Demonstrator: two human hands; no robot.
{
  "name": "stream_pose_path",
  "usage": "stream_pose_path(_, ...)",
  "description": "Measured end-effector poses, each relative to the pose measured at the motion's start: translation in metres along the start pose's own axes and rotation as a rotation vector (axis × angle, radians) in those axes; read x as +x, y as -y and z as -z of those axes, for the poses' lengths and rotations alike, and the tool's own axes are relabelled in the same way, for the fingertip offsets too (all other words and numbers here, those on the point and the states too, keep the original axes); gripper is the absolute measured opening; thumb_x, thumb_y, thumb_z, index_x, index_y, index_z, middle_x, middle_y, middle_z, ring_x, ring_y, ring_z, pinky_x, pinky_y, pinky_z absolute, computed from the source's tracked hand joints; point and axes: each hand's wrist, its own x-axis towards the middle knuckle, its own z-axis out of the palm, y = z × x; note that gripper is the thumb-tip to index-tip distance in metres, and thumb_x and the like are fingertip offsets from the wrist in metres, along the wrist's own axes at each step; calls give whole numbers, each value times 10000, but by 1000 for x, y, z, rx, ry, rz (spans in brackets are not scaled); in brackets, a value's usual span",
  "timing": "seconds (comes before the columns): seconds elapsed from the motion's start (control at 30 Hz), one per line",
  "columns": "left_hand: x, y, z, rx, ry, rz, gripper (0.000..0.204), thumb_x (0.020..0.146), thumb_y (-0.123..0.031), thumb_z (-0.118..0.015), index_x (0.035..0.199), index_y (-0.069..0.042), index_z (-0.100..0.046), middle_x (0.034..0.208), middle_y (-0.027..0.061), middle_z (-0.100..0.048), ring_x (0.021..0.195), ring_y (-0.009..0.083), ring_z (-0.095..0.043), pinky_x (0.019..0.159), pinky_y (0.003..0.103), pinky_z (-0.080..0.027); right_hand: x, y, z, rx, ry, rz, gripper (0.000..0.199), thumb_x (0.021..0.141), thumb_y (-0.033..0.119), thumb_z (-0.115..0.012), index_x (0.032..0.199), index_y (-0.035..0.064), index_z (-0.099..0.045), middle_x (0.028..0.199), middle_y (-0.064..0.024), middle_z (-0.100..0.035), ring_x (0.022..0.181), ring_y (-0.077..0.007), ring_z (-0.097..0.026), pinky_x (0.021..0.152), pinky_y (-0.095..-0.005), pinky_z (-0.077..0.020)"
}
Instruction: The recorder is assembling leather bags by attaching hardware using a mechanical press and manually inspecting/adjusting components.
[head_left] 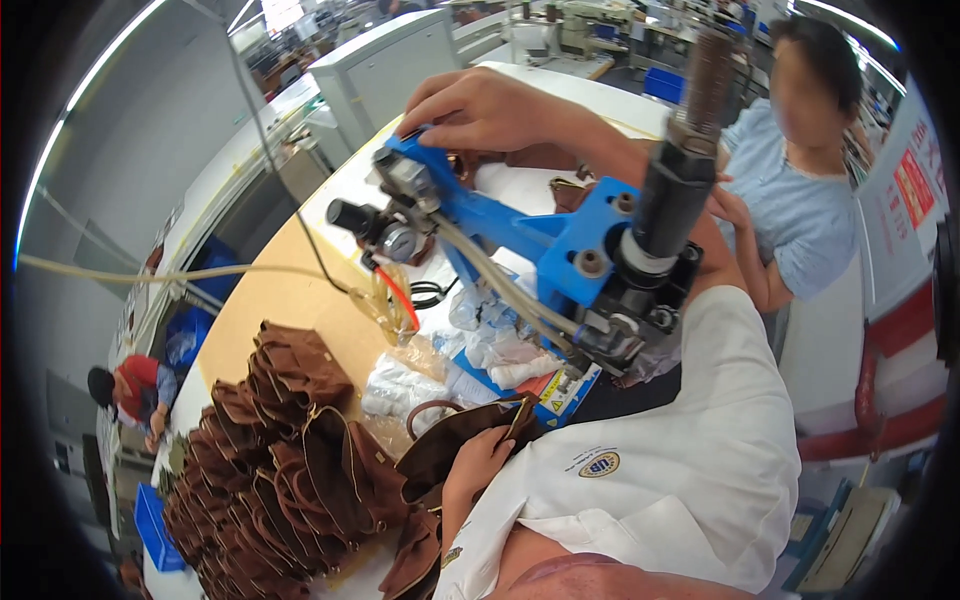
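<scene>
My left hand point(480, 462) is closed on the edge of a brown handbag point(440, 445) with a curved handle, close to the base of a blue press point(510, 225). Part of the bag lies hidden behind my hand and shirt. My right arm reaches around behind the press. At the far end of its blue arm, my right hand point(480, 110) has its fingers bent down over the top, touching it. Whatever those fingertips pinch is too small to make out. The black press head point(660, 220) stands nearest to me, over crumpled clear plastic bags point(490, 335).
A big heap of brown bags point(290, 470) covers the table's left side. Air hoses point(200, 272) and a pressure gauge point(398, 243) hang by the press. A person in light blue point(800, 220) stands at right; another in a red vest point(140, 385) is far left. A blue bin point(155, 525) stands below.
</scene>
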Motion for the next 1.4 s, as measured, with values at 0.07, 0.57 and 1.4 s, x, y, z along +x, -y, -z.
stream_pose_path(0.07, 3, -6, 7, -1, 15, 26, 317, 860, -223, -582, 1107, -24, -603, 993, 197, -624, 893, 380, -600, 782, 418, -477, -4, -6, 1, 104, -6, 51, 227, 833, 209, -650, 1033, 111, -698, 944, -79, -659, 831, -217, -649, 740, -298, -515)
stream_pose_path(0.57, 44, -26, 21, -45, -50, -9, 258, 860, -166, -645, 1055, -13, -574, 894, 120, -690, 747, 217, -673, 661, 311, -509, -119, -47, 41, 37, -783, -842, 190, 807, 239, -649, 805, 57, -703, 621, -43, -669, 577, -124, -667, 606, -263, -523)
stream_pose_path(1.4, 50, -17, -24, -347, -180, 4, 229, 858, -95, -634, 1067, -6, -609, 842, 69, -656, 738, 134, -619, 674, 273, -500, -325, 213, -196, 539, -65, -1250, 232, 803, 205, -660, 960, 36, -686, 763, -107, -682, 682, -168, -653, 660, -271, -505)
